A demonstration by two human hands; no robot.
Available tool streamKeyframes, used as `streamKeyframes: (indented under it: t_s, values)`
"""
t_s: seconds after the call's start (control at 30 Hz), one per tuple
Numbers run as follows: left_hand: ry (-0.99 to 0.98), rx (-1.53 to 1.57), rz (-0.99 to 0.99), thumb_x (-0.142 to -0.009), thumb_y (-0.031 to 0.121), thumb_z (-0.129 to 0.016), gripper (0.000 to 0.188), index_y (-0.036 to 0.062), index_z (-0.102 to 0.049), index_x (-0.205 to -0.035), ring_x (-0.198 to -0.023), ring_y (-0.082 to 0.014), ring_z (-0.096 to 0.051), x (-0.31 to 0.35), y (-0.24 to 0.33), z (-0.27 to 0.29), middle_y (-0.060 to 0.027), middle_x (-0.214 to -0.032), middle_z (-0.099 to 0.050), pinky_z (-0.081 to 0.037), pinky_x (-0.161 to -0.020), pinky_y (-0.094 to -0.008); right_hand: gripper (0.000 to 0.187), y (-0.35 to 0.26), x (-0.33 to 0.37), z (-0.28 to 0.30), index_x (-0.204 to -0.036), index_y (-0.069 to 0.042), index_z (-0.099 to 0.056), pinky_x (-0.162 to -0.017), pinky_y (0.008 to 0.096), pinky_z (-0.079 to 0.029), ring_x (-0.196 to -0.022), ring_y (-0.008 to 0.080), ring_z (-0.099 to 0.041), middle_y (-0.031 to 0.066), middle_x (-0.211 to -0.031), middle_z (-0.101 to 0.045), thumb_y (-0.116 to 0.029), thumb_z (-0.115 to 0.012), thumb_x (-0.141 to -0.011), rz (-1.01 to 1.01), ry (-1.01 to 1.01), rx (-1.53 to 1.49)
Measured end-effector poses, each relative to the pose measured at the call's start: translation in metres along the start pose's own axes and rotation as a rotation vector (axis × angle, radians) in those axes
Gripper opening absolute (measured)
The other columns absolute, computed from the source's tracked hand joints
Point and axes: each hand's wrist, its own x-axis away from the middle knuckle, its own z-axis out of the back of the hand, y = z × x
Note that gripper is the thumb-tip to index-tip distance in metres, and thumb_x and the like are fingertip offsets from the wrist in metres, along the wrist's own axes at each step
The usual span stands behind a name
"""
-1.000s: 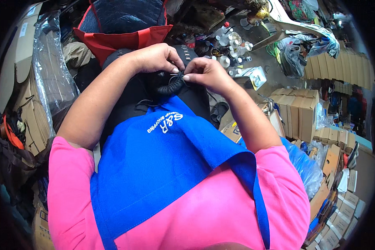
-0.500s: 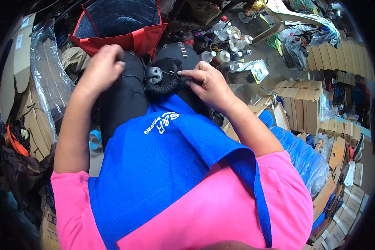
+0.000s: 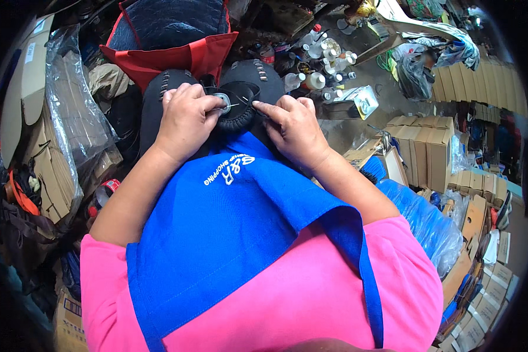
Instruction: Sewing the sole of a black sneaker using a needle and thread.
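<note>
A black sandal-like shoe (image 3: 238, 114) with a ribbed edge and a curved strap lies between my thighs, a round grey part on its left side. My left hand (image 3: 188, 117) is at that grey part, thumb and forefinger pinched together. A thin pale needle-like line (image 3: 233, 105) runs right from those fingertips; whether it is needle or thread I cannot tell. On the other side, my right hand (image 3: 296, 123) grips the shoe's right edge, its forefinger on the rim and the other fingers curled partly out of sight.
Beyond my knees stands an open red bag (image 3: 208, 53) with a silvery lining. Several bottles (image 3: 315, 80) crowd the floor ahead right, near a white-topped container (image 3: 364, 100). Stacked cartons (image 3: 422, 144) are on the right. Plastic-wrapped cardboard (image 3: 79, 105) leans at the left.
My left hand has come right and down from near the red bag to the shoe, its fingers now pinched there. My right hand stays at the shoe's right edge.
</note>
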Motion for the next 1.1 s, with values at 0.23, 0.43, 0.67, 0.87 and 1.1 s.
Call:
streamKeyframes:
  t_s: [0.23,0.43,0.67,0.87,1.1]
  values:
    - [0.011,0.391,0.026,-0.07,0.006,-0.072,0.022,0.0177,-0.074,-0.089,-0.076,-0.0209,-0.05,-0.012,-0.012,-0.008,-0.0032,-0.073,-0.05,-0.043,-0.071,-0.0332,0.032,0.024,-0.008,0.002,-0.107,-0.021,-0.069,-0.078,0.0349,-0.044,-0.08,0.0248,-0.056,0.008,-0.08,-0.054,-0.009,-0.066,-0.077,-0.265,-0.171,-0.476]
    - [-0.063,0.33,-0.009,-0.07,-0.001,-0.069,0.03,0.0149,-0.073,-0.094,-0.073,-0.0185,-0.044,-0.015,-0.019,-0.013,-0.0024,-0.072,-0.041,-0.04,-0.069,-0.03,0.028,0.048,-0.029,0.009,-0.105,-0.02,-0.071,-0.081,0.0298,-0.045,-0.088,0.0186,-0.055,0.0053,-0.087,-0.054,-0.006,-0.062,-0.083,-0.223,-0.371,-0.595]
    - [-0.079,0.296,-0.007,-0.071,0.003,-0.07,0.025,0.0153,-0.074,-0.092,-0.074,-0.0192,-0.044,-0.016,-0.019,-0.015,-0.0022,-0.072,-0.042,-0.039,-0.069,-0.0311,0.026,0.05,-0.034,0.009,-0.105,-0.014,-0.07,-0.082,0.0273,-0.041,-0.088,0.0152,-0.05,0.0016,-0.084,-0.053,-0.003,-0.061,-0.084,-0.23,-0.383,-0.651]
    - [-0.125,0.33,-0.012,-0.069,0.003,-0.071,0.023,0.0138,-0.073,-0.09,-0.073,-0.0193,-0.046,-0.02,-0.02,-0.02,-0.0026,-0.07,-0.045,-0.039,-0.069,-0.032,0.03,0.057,-0.035,0.006,-0.108,-0.019,-0.071,-0.083,0.0289,-0.043,-0.086,0.0169,-0.053,0.0054,-0.085,-0.054,-0.008,-0.062,-0.082,-0.21,-0.434,-0.691]
    - [-0.175,0.354,-0.112,-0.069,0.001,-0.071,0.026,0.0109,-0.072,-0.092,-0.075,-0.0204,-0.05,-0.031,-0.015,-0.007,-0.0042,-0.072,-0.049,-0.042,-0.07,-0.0319,0.027,0.051,-0.041,0.013,-0.111,-0.014,-0.069,-0.08,0.0263,-0.043,-0.084,0.0124,-0.052,0.0007,-0.082,-0.054,-0.011,-0.065,-0.084,-0.198,-0.491,-0.704]
